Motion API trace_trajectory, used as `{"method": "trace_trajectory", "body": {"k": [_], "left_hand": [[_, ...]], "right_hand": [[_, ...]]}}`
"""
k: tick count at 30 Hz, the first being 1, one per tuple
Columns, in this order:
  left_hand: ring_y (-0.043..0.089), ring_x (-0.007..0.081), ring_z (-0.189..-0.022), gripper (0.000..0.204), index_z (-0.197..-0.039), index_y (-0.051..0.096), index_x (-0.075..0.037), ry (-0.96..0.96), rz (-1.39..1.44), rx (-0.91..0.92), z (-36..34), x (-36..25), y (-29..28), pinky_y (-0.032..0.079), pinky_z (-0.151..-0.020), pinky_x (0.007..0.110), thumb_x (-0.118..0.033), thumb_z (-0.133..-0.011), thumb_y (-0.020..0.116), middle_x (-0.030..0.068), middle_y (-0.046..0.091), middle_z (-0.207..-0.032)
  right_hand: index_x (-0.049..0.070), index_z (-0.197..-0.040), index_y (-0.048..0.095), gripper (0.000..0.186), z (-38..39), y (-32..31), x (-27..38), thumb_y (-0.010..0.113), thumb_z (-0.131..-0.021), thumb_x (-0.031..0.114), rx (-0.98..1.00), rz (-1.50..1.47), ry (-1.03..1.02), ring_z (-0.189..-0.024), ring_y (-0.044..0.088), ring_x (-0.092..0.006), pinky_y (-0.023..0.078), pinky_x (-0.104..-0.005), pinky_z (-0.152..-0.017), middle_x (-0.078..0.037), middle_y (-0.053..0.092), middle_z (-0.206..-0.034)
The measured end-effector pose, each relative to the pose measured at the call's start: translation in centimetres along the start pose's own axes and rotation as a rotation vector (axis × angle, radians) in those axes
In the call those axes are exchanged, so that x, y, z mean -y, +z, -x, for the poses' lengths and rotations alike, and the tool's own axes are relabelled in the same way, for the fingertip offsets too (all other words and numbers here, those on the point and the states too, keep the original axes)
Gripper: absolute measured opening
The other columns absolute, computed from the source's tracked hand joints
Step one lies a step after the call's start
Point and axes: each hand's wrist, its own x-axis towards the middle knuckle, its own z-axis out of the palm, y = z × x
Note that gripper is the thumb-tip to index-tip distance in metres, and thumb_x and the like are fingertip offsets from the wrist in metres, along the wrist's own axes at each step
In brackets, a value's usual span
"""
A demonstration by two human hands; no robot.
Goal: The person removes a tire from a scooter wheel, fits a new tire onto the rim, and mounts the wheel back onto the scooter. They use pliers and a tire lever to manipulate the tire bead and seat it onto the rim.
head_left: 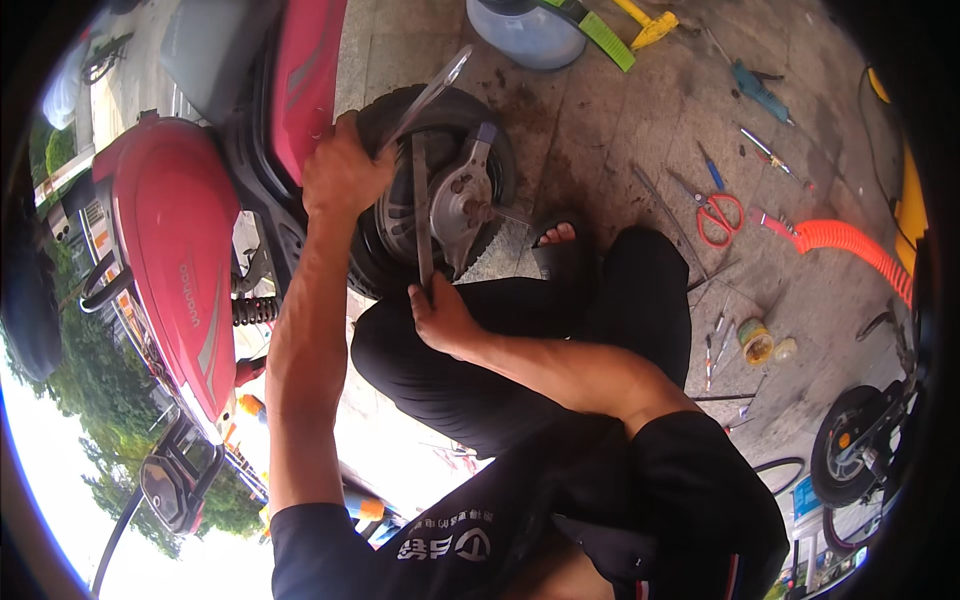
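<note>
A black-tyred wheel (497, 108) of a red scooter (175, 230) is in front of me, with a grey metal hub plate (462, 203) on its near face. My left hand (345, 172) is closed around a shiny tyre lever (430, 98) at the wheel's upper left, the lever slanting up to the right. Below it, my right hand (445, 318) grips the lower end of a second, flat tyre lever (422, 205). This one stands nearly upright across the rim, left of the hub plate. Where the lever tips meet the tyre is hard to make out.
Red-handled scissors (718, 218), a blue screwdriver (711, 168), a teal tool (758, 90) and an orange coiled hose (850, 238) lie on the paving to the right. A bluish tub (525, 38), green brush (605, 42) and yellow hammer (652, 30) are beyond. Another wheel (846, 445) stands lower right.
</note>
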Motion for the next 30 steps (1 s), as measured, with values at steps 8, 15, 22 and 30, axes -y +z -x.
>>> {"method": "trace_trajectory", "body": {"k": [8, 15, 22, 30], "left_hand": [[0.066, 0.0459, -0.102, 0.061, -0.129, 0.055, -0.011, -0.026, 0.004, 0.027, 0.2, 0.2, 0.1, 0.052, -0.090, 0.054, -0.048, -0.082, 0.066, 0.0241, 0.069, -0.108], [0.067, 0.0467, -0.099, 0.060, -0.129, 0.055, -0.013, -0.021, -0.006, -0.013, 0.0, 0.3, 0.2, 0.054, -0.087, 0.054, -0.050, -0.083, 0.065, 0.0249, 0.070, -0.102], [0.066, 0.0465, -0.095, 0.056, -0.118, 0.061, -0.006, 0.019, 0.017, -0.073, 0.7, 0.6, 0.4, 0.054, -0.084, 0.054, -0.052, -0.087, 0.063, 0.0262, 0.069, -0.099], [0.067, 0.0455, -0.096, 0.063, -0.129, 0.053, -0.008, 0.005, 0.022, -0.084, 1.6, 1.2, 0.8, 0.054, -0.084, 0.053, -0.050, -0.084, 0.066, 0.0247, 0.070, -0.102]], "right_hand": [[0.003, -0.099, 0.046, 0.023, 2.9, -8.6, 6.8, 0.053, -0.103, 0.024, 0.207, 0.034, 0.199, -0.060, 0.051, -0.0193, 0.042, -0.0368, -0.058, -0.007, 0.049, -0.068], [0.010, -0.097, 0.045, 0.022, 2.5, -13.6, 18.0, 0.048, -0.105, 0.031, 0.417, 0.029, 0.552, -0.055, 0.037, -0.0066, 0.030, -0.0214, -0.043, 0.003, 0.038, -0.072], [0.005, -0.099, 0.046, 0.019, 0.5, -15.4, 23.1, 0.049, -0.104, 0.024, 0.440, 0.348, 0.604, -0.056, 0.038, -0.0078, 0.031, -0.0227, -0.040, 0.001, 0.038, -0.071], [0.001, -0.125, 0.047, 0.035, -0.4, -16.3, 26.5, 0.050, -0.096, 0.020, 0.473, 0.728, 0.559, -0.042, 0.041, -0.0125, 0.027, -0.0295, -0.035, -0.004, 0.046, -0.062]]}}
